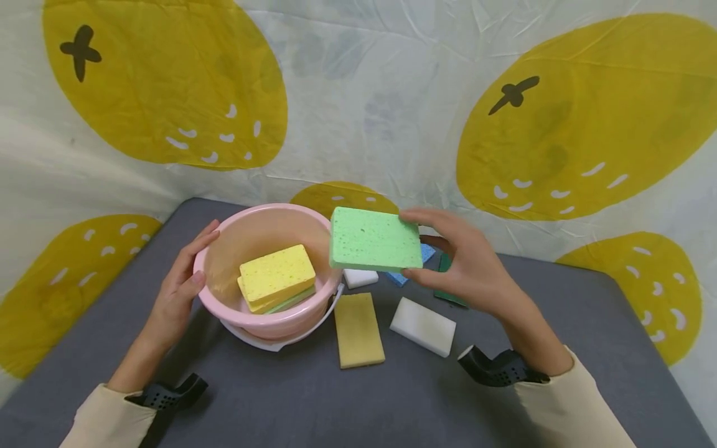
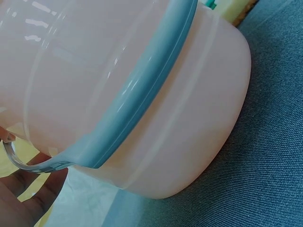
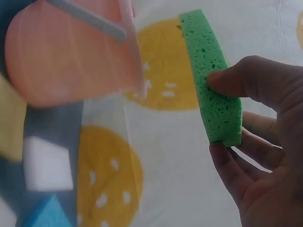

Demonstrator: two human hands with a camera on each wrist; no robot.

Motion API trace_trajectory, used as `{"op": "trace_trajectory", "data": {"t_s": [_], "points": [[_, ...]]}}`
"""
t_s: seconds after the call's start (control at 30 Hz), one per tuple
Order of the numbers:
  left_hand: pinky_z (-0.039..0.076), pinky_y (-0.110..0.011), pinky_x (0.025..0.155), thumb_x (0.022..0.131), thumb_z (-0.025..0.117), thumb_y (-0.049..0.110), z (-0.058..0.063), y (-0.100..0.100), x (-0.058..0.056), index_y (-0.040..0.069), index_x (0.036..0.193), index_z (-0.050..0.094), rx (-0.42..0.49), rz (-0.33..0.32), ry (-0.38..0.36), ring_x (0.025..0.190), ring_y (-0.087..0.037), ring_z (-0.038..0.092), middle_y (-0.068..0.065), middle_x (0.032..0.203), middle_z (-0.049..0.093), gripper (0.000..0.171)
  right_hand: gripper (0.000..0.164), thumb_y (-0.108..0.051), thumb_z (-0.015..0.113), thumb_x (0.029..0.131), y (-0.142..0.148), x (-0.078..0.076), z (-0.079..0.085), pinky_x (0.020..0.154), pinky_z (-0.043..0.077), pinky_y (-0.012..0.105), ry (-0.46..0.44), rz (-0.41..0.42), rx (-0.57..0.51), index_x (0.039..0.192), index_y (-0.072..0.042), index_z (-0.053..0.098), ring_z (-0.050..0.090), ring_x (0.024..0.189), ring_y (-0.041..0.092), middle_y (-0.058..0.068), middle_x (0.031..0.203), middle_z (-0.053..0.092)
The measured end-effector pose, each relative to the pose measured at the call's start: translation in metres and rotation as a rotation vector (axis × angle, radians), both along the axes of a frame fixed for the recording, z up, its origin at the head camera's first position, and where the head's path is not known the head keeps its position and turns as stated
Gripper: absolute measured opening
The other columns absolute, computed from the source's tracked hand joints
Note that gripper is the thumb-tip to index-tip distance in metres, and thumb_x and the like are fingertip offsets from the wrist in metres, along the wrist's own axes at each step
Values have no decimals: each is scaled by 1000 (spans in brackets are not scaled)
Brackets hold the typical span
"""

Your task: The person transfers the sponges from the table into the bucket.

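My right hand (image 1: 467,264) pinches a light green sponge (image 1: 375,239) by its right end, in the air beside the rim of a pink bucket (image 1: 322,227). In the right wrist view the thumb presses one edge of the sponge (image 3: 208,80) and the fingertips are at the other side. My left hand (image 1: 176,292) grips the bucket's left rim, with the thumb at the rim and the fingers along the outer wall. Inside the bucket, yellow sponges (image 1: 277,274) lie stacked on a green one (image 1: 291,300). The white bucket handle (image 1: 280,343) hangs down in front.
On the grey table (image 1: 313,410), right of the bucket, lie a tan sponge (image 1: 360,330), a white sponge (image 1: 424,325), a smaller-looking white block (image 1: 360,278), blue pieces (image 1: 399,278) and a dark green pad (image 1: 450,298). Behind hangs a pale curtain (image 1: 364,93) with yellow fruit prints.
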State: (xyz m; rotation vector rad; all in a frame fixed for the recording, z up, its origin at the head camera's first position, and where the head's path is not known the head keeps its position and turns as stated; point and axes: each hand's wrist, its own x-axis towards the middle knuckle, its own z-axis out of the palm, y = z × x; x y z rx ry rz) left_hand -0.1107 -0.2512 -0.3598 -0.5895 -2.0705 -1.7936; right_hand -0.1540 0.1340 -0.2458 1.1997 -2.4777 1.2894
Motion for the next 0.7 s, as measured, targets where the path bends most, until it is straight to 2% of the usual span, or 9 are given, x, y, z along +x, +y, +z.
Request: {"op": "trace_trajectory", "data": {"t_s": [0.2, 0.4, 0.53, 0.7], "points": [[17, -27, 103, 88, 36, 6, -2, -1, 1, 1, 136, 32, 6, -1, 5, 133, -24, 11, -11, 146, 18, 48, 64, -11, 74, 71, -25, -18, -9, 85, 43, 28, -20, 116, 13, 128, -13, 47, 42, 113, 13, -2, 128, 43], [16, -28, 104, 88, 36, 5, -3, -2, 2, 2, 137, 31, -6, 5, -11, 133, -23, 10, -9, 146, 16, 48, 59, -11, 73, 71, -56, -27, -13, 85, 43, 25, -49, 205, 28, 125, -11, 49, 41, 114, 10, -4, 125, 46], [15, -30, 104, 89, 36, 6, -4, -2, 3, 4, 137, 30, -18, 13, -18, 133, -23, 10, -8, 147, 16, 49, 59, -10, 73, 70, -77, -29, -16, 85, 42, 23, -48, 193, 58, 125, -9, 50, 37, 117, 7, -4, 126, 45], [15, -29, 104, 89, 37, 6, -4, -2, 2, 3, 137, 31, -8, -1, -7, 133, -23, 10, -9, 146, 16, 48, 59, -9, 72, 69, -95, -32, -19, 86, 42, 23, -67, 167, 100, 124, -11, 51, 42, 112, 6, -6, 124, 46]]}}
